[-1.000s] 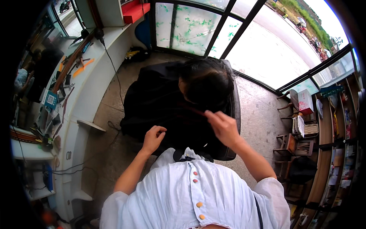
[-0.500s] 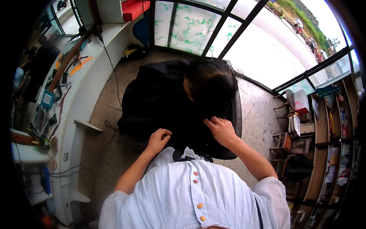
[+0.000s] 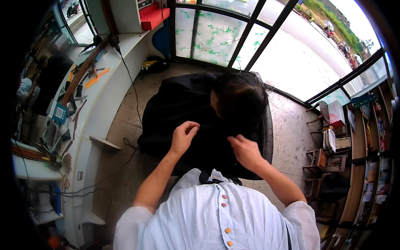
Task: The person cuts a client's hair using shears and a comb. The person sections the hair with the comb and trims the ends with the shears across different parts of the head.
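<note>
A person with dark hair (image 3: 241, 98) sits in a dark chair (image 3: 268, 135), covered by a black cape (image 3: 179, 98). My left hand (image 3: 183, 136) is over the near part of the cape, its thumb and fingers curled together. Whatever those fingers may hold is lost against the black cloth. To the right, just below the person's head, my right hand (image 3: 246, 151) pinches at the cape with bent fingers. The fold between its fingertips is hard to make out, dark on dark. A gap of cape lies between both hands.
Along the left runs a white counter (image 3: 100, 89) with combs (image 3: 97, 78) and other tools, below a mirror (image 3: 46, 79). A cord (image 3: 135, 89) hangs down to the floor. Glass doors (image 3: 208, 37) stand ahead. Wooden chairs (image 3: 318, 160) and shelves (image 3: 358, 179) line the right side.
My left hand has moved up and to the right over the cape. The right hand has shifted slightly down and right, and the whole view has swung a little left.
</note>
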The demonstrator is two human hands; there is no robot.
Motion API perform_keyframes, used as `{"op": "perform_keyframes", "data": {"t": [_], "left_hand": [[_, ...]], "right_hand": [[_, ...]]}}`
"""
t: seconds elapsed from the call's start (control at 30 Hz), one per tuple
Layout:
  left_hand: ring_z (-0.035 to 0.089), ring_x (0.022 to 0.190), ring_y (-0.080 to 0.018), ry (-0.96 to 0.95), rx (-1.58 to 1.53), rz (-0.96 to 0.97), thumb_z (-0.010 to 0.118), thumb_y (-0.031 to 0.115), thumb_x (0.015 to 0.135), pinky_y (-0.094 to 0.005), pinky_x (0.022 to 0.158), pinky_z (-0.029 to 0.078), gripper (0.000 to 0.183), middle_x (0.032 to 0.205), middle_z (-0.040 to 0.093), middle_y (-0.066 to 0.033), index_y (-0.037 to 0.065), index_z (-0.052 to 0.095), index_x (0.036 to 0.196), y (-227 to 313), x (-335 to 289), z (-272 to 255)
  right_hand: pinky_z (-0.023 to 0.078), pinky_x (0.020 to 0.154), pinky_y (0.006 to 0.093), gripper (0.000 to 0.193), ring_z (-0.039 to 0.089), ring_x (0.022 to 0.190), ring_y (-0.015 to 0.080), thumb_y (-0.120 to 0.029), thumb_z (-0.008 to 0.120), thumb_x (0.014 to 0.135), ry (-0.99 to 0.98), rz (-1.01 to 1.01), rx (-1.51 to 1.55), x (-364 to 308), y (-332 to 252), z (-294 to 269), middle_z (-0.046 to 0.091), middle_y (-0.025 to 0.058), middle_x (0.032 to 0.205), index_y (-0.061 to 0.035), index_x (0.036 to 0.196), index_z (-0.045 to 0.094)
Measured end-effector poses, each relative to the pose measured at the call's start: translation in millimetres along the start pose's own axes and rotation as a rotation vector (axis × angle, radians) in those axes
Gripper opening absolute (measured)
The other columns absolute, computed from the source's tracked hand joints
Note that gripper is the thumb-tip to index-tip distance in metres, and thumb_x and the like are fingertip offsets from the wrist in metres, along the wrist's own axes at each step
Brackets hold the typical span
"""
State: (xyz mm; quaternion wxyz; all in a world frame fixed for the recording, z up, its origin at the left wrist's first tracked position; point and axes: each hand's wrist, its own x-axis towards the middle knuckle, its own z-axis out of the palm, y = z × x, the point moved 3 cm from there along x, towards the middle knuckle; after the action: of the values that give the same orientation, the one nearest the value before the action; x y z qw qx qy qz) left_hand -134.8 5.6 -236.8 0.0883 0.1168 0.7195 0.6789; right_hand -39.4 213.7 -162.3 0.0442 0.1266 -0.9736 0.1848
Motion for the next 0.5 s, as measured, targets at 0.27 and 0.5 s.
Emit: {"op": "perform_keyframes", "data": {"t": [0.27,0.5], "left_hand": [[0.057,0.077,-0.0069,0.098,-0.094,0.050,0.057,0.010,0.092,-0.0210,0.070,0.046,0.015,0.087,0.064,-0.0020,0.001,0.066,0.101,26.8,49.1,1.2],[0.059,0.078,-0.0064,0.169,-0.194,0.080,0.055,0.009,0.093,-0.0208,0.073,0.049,0.015,0.092,0.066,-0.0018,0.004,0.065,0.104,50.5,77.2,-10.4]], "right_hand": [[0.049,0.054,0.0299,0.026,0.059,0.057,0.0238,-0.005,0.054,0.089,0.444,0.294,0.561,31.8,7.7,-68.4,0.061,0.0138,0.083,-0.0042,0.114,0.058],[0.052,0.056,0.0381,0.028,0.064,0.066,0.0316,-0.003,0.054,0.084,0.206,0.121,-0.088,52.9,-12.7,-18.6,0.060,0.0156,0.085,-0.0055,0.112,0.055]]}}
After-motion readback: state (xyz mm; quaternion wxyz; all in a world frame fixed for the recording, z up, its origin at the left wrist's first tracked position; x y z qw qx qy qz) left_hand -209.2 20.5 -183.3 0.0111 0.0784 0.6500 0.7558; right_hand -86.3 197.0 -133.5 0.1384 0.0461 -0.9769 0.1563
